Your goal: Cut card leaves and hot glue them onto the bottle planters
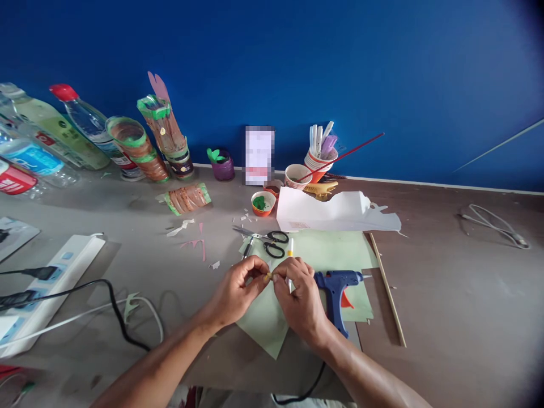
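Observation:
My left hand (pixel 246 284) and my right hand (pixel 298 289) meet above green paper (pixel 268 334), fingertips almost touching. Between them is a small yellowish piece (pixel 269 276), pinched from both sides; most of it is hidden by the fingers, so I cannot make out its kind. Beyond the hands lie black-handled scissors (pixel 272 243) with blades partly apart, and a black pen (pixel 248 248). A white marker with a yellow band (pixel 290 247) passes behind my right hand. Just right of that hand, a blue hot glue gun (pixel 338 292) rests on the paper.
A torn white paper (pixel 327 209), a cup of green paint (pixel 263 203) and a wooden stick (pixel 387 289) lie around. Painted bottle pieces (pixel 187 199) and plastic bottles (pixel 80 113) stand left. A power strip (pixel 55 289) with cords is at left; a phone (pixel 259 154) leans on the wall.

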`<state>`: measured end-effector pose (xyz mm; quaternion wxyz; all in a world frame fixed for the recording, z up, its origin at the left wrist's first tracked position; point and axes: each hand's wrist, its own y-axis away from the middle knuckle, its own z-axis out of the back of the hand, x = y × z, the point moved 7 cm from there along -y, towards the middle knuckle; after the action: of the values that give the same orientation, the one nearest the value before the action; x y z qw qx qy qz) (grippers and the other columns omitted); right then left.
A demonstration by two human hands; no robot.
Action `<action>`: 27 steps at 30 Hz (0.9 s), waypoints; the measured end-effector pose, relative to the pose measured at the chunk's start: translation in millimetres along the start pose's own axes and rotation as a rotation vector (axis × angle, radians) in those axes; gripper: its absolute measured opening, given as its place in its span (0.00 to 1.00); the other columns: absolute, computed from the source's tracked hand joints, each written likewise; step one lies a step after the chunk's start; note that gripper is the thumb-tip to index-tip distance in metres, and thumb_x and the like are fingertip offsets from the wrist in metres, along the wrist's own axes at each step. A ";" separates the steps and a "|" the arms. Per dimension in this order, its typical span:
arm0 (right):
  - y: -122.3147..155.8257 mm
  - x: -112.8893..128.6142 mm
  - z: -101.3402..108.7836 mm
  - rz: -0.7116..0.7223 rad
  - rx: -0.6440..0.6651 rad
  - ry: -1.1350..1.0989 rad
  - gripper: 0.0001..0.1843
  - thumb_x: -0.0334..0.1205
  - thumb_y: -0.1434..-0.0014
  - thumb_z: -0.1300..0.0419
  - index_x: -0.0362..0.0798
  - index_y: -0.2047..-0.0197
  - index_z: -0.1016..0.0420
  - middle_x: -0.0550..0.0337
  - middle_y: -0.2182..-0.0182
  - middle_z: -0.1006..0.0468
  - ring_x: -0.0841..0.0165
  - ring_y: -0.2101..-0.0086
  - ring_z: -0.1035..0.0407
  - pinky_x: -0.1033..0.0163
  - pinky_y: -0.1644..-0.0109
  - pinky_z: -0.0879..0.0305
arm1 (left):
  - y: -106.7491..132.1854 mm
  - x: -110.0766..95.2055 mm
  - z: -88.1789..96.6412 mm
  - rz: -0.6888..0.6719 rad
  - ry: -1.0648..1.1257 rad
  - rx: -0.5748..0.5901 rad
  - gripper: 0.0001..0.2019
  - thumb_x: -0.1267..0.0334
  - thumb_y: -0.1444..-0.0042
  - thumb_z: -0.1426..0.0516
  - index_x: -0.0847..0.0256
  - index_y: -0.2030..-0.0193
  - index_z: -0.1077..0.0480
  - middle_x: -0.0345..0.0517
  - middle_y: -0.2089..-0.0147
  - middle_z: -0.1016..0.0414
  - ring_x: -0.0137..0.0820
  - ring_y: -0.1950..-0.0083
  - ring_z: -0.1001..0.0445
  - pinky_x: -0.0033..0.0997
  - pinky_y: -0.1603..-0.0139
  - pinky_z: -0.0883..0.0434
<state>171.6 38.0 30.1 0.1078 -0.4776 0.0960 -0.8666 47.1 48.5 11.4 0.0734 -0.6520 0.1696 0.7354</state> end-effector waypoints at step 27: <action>-2.7 -0.9 8.1 -0.076 0.079 -0.235 0.10 0.36 0.39 0.47 0.50 0.67 0.26 0.60 0.70 0.25 0.66 0.66 0.31 0.61 0.61 0.38 | -0.1 11.6 19.6 0.066 0.596 -0.065 0.11 0.60 0.52 0.33 0.62 0.67 0.28 0.42 0.61 0.30 0.22 0.69 0.36 0.25 0.67 0.38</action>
<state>178.7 40.4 34.4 0.1043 -0.5744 0.0303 -0.8114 27.3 54.0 1.8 -0.0244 -0.8354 0.1810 0.5185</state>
